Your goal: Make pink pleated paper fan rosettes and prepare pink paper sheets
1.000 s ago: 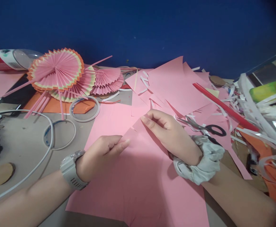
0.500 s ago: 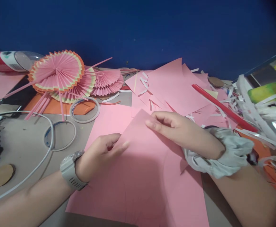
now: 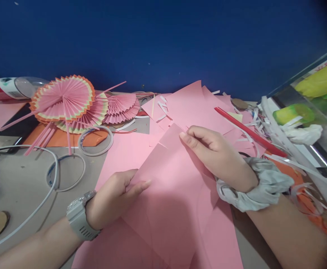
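A pink paper sheet (image 3: 169, 186) is lifted off a larger pink sheet (image 3: 121, 157) lying on the table. My left hand (image 3: 115, 196), with a grey watch on the wrist, pinches the lifted sheet's left edge with thumb on top. My right hand (image 3: 211, 153), a grey scrunchie on its wrist, is closed on the sheet's far corner. Both hands keep the sheet tilted above the table.
Pleated pink paper fans (image 3: 65, 101) lie at the back left beside an orange sheet (image 3: 65, 136), two tape rings (image 3: 96, 140) and a white cable (image 3: 40, 201). More pink sheets (image 3: 191, 104), a red stick (image 3: 247, 130) and white paper strips (image 3: 281, 130) crowd the right. A blue wall stands behind.
Both hands have raised the pink sheet and swung it up off the larger sheet. The right hand moved farther back and now covers the scissors seen earlier. The view has tilted slightly.
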Tool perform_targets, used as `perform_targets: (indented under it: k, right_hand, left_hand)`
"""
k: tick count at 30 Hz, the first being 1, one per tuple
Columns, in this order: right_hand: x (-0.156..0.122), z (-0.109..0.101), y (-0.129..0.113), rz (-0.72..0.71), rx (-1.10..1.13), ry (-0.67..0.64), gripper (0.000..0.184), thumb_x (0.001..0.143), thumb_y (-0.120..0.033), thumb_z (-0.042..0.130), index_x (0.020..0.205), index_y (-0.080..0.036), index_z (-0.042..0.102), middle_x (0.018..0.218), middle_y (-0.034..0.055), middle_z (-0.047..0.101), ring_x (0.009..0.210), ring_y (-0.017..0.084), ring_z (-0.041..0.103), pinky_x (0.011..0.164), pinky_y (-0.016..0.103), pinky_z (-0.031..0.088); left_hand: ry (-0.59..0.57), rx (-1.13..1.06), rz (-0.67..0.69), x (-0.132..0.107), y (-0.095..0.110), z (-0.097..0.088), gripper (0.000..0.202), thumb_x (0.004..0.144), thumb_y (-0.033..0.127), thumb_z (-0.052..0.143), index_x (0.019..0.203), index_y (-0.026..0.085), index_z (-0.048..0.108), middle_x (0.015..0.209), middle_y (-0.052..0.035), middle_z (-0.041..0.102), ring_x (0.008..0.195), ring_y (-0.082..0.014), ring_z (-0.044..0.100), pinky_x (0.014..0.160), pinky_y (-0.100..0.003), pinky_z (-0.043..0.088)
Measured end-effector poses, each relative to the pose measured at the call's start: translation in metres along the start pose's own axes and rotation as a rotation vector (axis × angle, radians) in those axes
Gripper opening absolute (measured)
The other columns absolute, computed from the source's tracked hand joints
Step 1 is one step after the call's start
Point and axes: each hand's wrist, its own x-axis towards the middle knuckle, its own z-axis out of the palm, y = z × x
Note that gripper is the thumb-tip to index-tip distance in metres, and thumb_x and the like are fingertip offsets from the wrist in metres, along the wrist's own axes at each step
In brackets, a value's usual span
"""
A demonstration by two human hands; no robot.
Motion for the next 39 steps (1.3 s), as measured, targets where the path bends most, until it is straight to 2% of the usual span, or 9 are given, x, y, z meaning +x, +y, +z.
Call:
perform_targets:
  k: [6,11,20,25,27,30,32,35,39]
  right_hand:
    - [0.001,0.006,0.004,0.014,0.021,0.045,0.036,0.091,-0.044,0.038,0.064,-0.021,0.032,0.063,-0.0035,0.028,0.059,0.012,0.03,0.055,0.027,0.028]
    - [0.001,0.01,0.006,0.0,0.028,0.082,0.035,0.091,-0.043,0.039,0.064,-0.02,0.035,0.063,-0.0042,0.03,0.059,0.011,0.031,0.057,0.025,0.03]
    - [0.002,0.015,0.01,0.001,0.068,0.132,0.037,0.091,-0.041,0.04,0.062,-0.02,0.03,0.062,-0.0048,0.026,0.057,0.01,0.029,0.055,0.025,0.028]
    - [0.003,0.011,0.01,0.009,0.068,0.131,0.037,0.09,-0.043,0.041,0.062,-0.02,0.032,0.061,-0.0043,0.026,0.057,0.01,0.028,0.053,0.026,0.027]
    - [0.004,0.007,0.01,0.006,0.066,0.152,0.036,0.089,-0.043,0.042,0.062,-0.021,0.034,0.061,-0.0039,0.028,0.056,0.011,0.029,0.052,0.027,0.027]
    - [0.007,0.001,0.012,0.021,0.101,0.242,0.035,0.088,-0.042,0.044,0.061,-0.021,0.036,0.061,-0.0034,0.029,0.056,0.012,0.029,0.053,0.028,0.027]
    - [0.008,0.0,0.014,0.038,0.146,0.306,0.034,0.088,-0.04,0.044,0.061,-0.021,0.036,0.062,-0.0034,0.027,0.055,0.012,0.027,0.053,0.028,0.027]
    - [0.008,0.003,0.016,0.03,0.201,0.332,0.029,0.089,-0.037,0.043,0.065,-0.022,0.037,0.064,-0.0033,0.027,0.058,0.013,0.028,0.055,0.028,0.028]
    - [0.009,0.007,0.019,0.03,0.227,0.275,0.03,0.088,-0.037,0.044,0.064,-0.022,0.035,0.064,-0.0042,0.026,0.058,0.012,0.026,0.054,0.027,0.027]
  left_hand:
    - [0.045,-0.001,0.036,0.001,0.0,0.001,0.039,0.087,0.048,0.04,0.063,0.02,0.027,0.061,0.0055,0.022,0.053,-0.0086,0.022,0.048,-0.022,0.02]
    - [0.055,-0.007,0.042,0.0,-0.001,0.002,0.039,0.087,0.047,0.04,0.062,0.02,0.026,0.06,0.0055,0.02,0.053,-0.0083,0.02,0.047,-0.021,0.019]
    - [0.073,-0.052,0.021,0.0,0.001,0.002,0.037,0.086,0.046,0.042,0.062,0.019,0.032,0.059,0.0053,0.028,0.053,-0.0084,0.028,0.047,-0.02,0.024]
    - [0.071,-0.146,0.019,-0.002,0.0,-0.001,0.031,0.085,0.042,0.047,0.066,0.017,0.045,0.062,0.0035,0.04,0.057,-0.01,0.037,0.05,-0.02,0.03]
    - [0.166,-0.276,0.034,-0.003,-0.001,-0.002,0.029,0.084,0.04,0.05,0.067,0.017,0.049,0.061,0.0036,0.042,0.056,-0.0097,0.038,0.05,-0.019,0.032]
    - [0.516,-0.553,0.094,-0.004,-0.004,-0.002,0.022,0.084,0.039,0.051,0.073,0.02,0.054,0.062,0.0044,0.047,0.056,-0.0088,0.042,0.053,-0.018,0.037]
    - [0.673,-0.701,0.105,-0.003,-0.005,-0.001,0.018,0.083,0.039,0.054,0.085,0.022,0.058,0.07,0.0033,0.056,0.06,-0.0105,0.05,0.056,-0.019,0.042]
    - [0.669,-0.789,0.048,0.001,-0.008,-0.001,0.026,0.079,0.04,0.058,0.095,0.019,0.062,0.078,-0.0011,0.065,0.065,-0.0155,0.059,0.056,-0.023,0.047]
    - [0.625,-0.692,-0.023,0.005,-0.011,-0.007,0.033,0.081,0.044,0.055,0.097,0.017,0.065,0.081,-0.0028,0.069,0.07,-0.0188,0.062,0.059,-0.024,0.05]
